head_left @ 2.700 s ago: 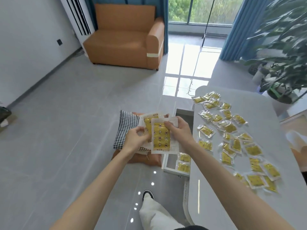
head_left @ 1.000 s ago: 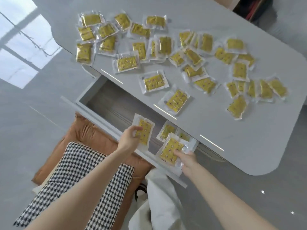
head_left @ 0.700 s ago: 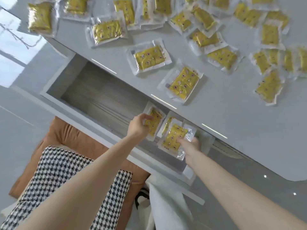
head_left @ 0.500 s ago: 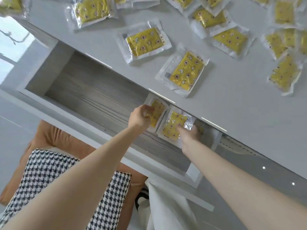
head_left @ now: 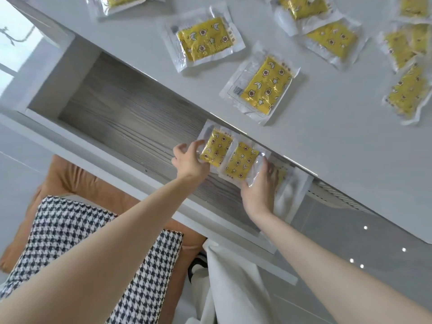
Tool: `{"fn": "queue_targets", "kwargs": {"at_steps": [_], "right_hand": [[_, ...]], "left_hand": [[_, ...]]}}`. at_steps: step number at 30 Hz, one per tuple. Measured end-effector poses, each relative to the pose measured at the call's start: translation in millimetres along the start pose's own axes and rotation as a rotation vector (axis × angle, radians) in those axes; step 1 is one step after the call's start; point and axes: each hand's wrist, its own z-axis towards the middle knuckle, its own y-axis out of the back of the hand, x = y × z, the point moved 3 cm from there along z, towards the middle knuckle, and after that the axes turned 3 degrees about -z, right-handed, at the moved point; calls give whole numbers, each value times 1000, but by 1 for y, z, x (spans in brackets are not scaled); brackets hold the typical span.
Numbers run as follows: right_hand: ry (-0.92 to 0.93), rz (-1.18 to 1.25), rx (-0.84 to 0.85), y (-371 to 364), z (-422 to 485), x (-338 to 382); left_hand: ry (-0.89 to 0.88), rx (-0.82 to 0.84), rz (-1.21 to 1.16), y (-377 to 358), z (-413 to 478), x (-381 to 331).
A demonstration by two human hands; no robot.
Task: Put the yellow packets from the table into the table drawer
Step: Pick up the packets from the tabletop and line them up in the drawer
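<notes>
both arms reached down into the open drawer (head_left: 121, 118), which stood pulled out from under the near edge of the pale table (head_left: 327, 155). the left hand (head_left: 189, 161) had its fingers curled round the left edge of the left packet (head_left: 217, 148), thumb on top, gripping the clear wrapper. the right hand (head_left: 258, 188) held the right packet (head_left: 240, 163) by its lower right corner, the fingers closed on crinkled plastic (the thumb itself was hidden, so how it pressed could not be told). the two packets lay side by side, touching or slightly overlapping, low over the wood-grain floor at the right end of the drawer, close under the table edge; whether they already rested on the floor could not be told. a third packet (head_left: 281, 177) lay in the drawer just right of the right hand, partly covered by it. the rest of the drawer floor showed bare grey grain.

on the table top many loose packets remained, the nearest one (head_left: 265, 86) tilted just beyond the edge above the hands, another (head_left: 205, 40) further left and back, and more in a cluster (head_left: 332, 37) toward the far right.

below the drawer sat a houndstooth cushion (head_left: 70, 232) on an orange seat (head_left: 77, 181), and white trousers (head_left: 229, 291) showed beside a dark shoe (head_left: 197, 265).
</notes>
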Motion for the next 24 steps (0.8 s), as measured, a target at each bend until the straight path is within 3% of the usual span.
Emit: {"fn": "queue_targets", "kwargs": {"at_steps": [2,5,10,18,24], "right_hand": [[220,-284,1,-5,-10,1],[364,-515,-13,-13,-6,-2],[703,-775,132,-35,14,3],[543,-662,187,-26,26,-2],[567,-727,228,-20,25,-3]], "left_hand": [[189,33,-188,-2,-2,4],[395,88,-446,-9,-1,10],[424,55,-608,-19,7,21],[315,38,-552,-19,12,20],[236,1,-489,-12,-4,8]]}}
